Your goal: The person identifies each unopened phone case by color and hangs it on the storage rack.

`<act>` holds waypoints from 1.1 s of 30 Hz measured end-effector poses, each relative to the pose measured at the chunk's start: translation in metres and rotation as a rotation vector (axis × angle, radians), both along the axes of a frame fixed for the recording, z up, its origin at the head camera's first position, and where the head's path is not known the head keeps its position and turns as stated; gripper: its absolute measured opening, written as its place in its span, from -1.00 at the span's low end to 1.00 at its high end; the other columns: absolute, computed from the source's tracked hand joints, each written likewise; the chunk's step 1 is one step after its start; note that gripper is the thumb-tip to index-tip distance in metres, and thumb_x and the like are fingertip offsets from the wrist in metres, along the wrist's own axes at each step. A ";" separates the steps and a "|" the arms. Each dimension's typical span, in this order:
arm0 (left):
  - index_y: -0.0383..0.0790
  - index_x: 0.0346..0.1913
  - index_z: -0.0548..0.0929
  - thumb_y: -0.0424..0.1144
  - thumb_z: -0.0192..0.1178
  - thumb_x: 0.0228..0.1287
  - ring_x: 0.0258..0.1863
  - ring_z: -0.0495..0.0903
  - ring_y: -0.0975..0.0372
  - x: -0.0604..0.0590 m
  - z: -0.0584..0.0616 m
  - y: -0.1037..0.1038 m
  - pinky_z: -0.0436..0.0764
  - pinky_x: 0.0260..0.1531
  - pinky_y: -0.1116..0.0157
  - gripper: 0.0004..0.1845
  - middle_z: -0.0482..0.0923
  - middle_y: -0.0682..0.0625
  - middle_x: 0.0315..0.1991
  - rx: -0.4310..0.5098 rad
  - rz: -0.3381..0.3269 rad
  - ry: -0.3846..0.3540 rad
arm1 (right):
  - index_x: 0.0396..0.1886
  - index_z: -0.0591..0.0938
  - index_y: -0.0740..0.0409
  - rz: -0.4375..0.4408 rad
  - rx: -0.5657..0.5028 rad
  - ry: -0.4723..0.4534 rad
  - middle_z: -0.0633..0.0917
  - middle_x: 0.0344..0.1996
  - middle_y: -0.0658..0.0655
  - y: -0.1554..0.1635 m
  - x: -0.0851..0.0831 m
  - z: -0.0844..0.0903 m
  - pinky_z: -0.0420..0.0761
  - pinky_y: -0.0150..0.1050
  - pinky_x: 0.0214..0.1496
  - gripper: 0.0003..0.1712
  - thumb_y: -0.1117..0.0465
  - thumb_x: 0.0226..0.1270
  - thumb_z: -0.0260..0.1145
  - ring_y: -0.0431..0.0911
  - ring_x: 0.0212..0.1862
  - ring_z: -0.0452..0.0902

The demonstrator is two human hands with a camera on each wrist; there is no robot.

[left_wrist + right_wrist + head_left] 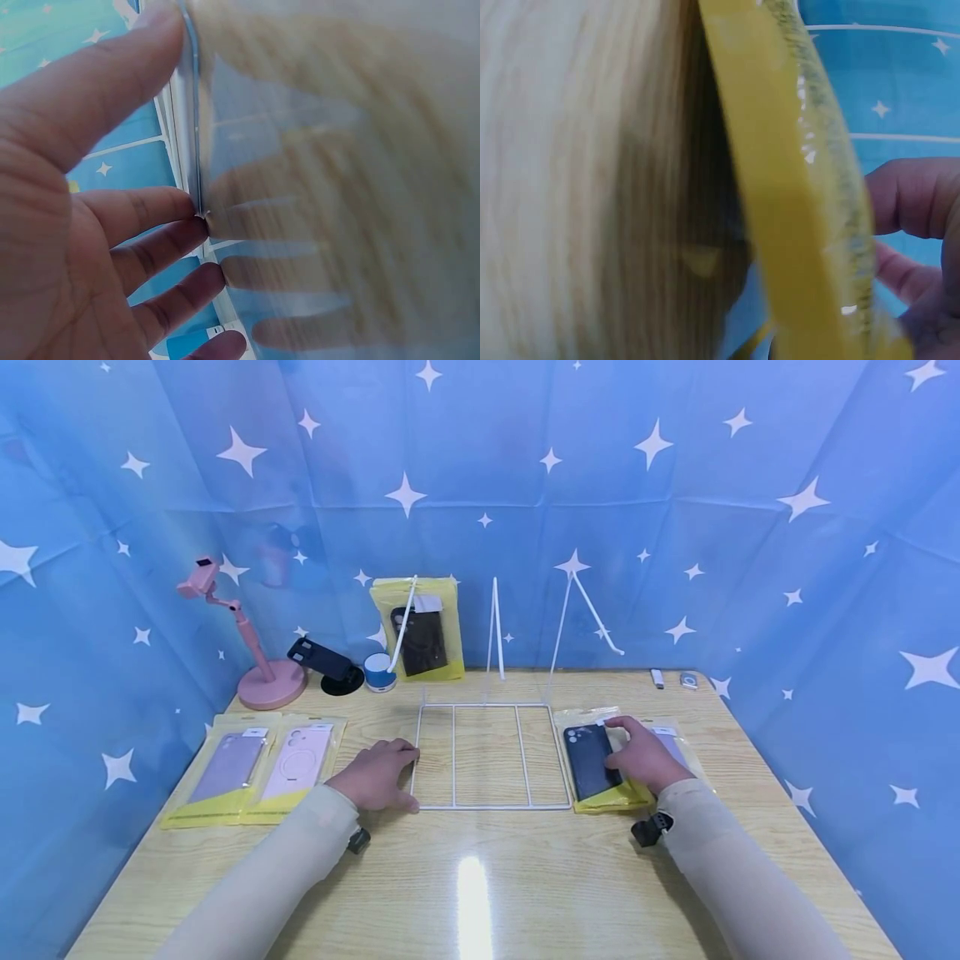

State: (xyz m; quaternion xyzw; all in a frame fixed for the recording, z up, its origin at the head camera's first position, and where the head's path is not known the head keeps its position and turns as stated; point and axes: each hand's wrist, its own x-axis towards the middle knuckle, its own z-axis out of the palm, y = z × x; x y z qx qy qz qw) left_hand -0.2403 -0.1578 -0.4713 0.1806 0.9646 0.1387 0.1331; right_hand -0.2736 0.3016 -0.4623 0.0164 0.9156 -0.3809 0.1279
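Still, your left hand (377,774) rested on the worktop (480,877) at the left edge of the white wire rack (491,756), its fingers nearly straight and touching the frame's near left corner; the left wrist view showed those fingers (161,206) against the thin white wire (196,150). Your rack's flat grid lay on the worktop with its long axis running left to right, and its upright wire dividers rose at the far side toward the backdrop.

Your right hand (645,758) lay on top of a packaged dark phone case (592,762) just right of the rack, fingers curved over the bag; whether they pinched it, I could not tell. That case lay flat in a clear bag with a yellow edge, long axis pointing away from you, camera cut-out at the far end. A second bag (670,742) lay mostly hidden under your hand.

At the left two more bags lay side by side, one holding a lilac case (227,766), the other a white case (297,762). One bagged black case (420,639) stood leaning in the rack's leftmost divider.

Your right wrist view was blurred, showing only a yellow bag edge (780,202) and fingertips (911,199)
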 end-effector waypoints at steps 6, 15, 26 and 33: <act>-0.22 0.54 0.45 0.14 0.60 0.09 0.52 0.33 -0.09 0.000 -0.001 -0.001 0.38 0.47 -0.11 0.00 0.37 -0.12 0.54 0.002 -0.010 0.010 | 0.60 0.26 0.05 0.012 -0.079 -0.025 0.46 0.24 0.54 0.000 0.001 0.000 0.57 -0.17 -0.26 -0.08 0.39 0.26 0.35 0.01 -0.32 0.51; -0.20 0.54 0.45 0.16 0.60 0.08 0.52 0.33 -0.08 -0.002 -0.003 -0.002 0.38 0.48 -0.11 0.01 0.37 -0.11 0.54 0.001 -0.008 0.010 | 0.45 0.50 0.09 0.022 -0.141 -0.086 0.26 0.56 0.46 0.000 0.006 0.011 0.58 -0.10 0.13 -0.41 0.30 0.44 0.30 0.19 0.24 0.52; -0.22 0.54 0.45 0.15 0.60 0.09 0.52 0.33 -0.10 0.000 -0.001 -0.001 0.38 0.48 -0.12 0.00 0.37 -0.13 0.54 0.000 -0.015 0.007 | 0.60 0.34 0.15 0.108 -0.158 -0.017 0.06 0.66 0.45 -0.001 0.008 0.024 0.41 0.29 0.45 -0.21 0.34 0.39 0.32 0.41 0.59 0.11; -0.21 0.54 0.45 0.15 0.59 0.10 0.53 0.32 -0.09 0.001 0.001 0.000 0.37 0.49 -0.11 0.00 0.36 -0.12 0.55 -0.004 -0.011 0.003 | 0.61 0.36 0.01 0.161 -0.155 0.068 0.03 0.69 0.35 -0.007 0.011 0.039 0.49 0.02 0.15 -0.19 0.39 0.38 0.30 0.36 0.64 -0.03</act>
